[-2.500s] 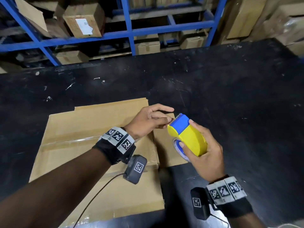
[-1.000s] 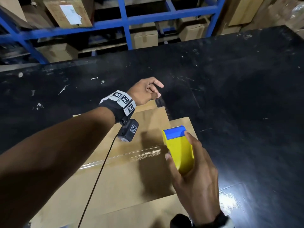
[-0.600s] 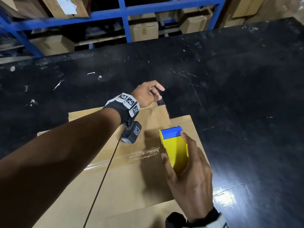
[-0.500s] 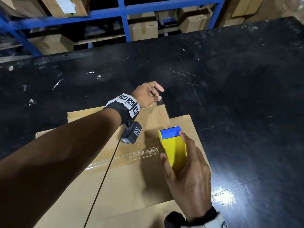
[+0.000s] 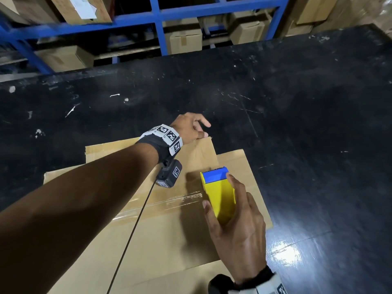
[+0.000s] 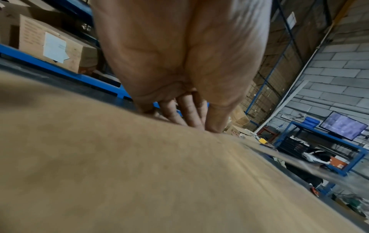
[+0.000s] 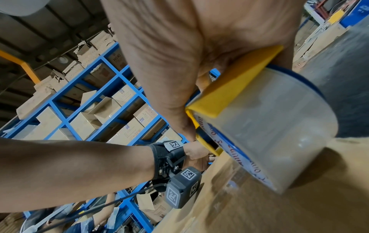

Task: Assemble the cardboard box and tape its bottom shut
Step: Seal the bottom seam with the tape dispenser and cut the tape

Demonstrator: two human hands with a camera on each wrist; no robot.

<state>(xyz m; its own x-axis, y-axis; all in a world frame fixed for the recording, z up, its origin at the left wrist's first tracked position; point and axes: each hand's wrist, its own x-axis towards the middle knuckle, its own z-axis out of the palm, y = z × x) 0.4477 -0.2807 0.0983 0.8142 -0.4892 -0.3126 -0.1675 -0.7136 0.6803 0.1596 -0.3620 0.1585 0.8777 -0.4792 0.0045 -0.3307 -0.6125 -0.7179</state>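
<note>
- Because the left forearm lies across the cardboard box (image 5: 161, 236), a large part of its surface is hidden in the head view, and the near edge is cut off by the frame.
- How the tape runs between the left hand (image 5: 188, 129) and the tape dispenser (image 5: 218, 195) is hard to make out; only a shiny strip of clear tape (image 5: 184, 198) shows on the seam.
- The left hand reaches to the far edge of the box; its fingers (image 6: 187, 113) press down on the cardboard there, and I cannot tell if they pinch something.
- The right hand (image 5: 237, 232) is closed around the yellow and blue tape dispenser, thumb on the left side, fingers on the right.
- In the right wrist view the tape roll (image 7: 273, 126) touches the cardboard.
- The box lies flat on the black worktop (image 5: 297, 115); blue shelves (image 5: 157, 24) with cartons stand behind.
</note>
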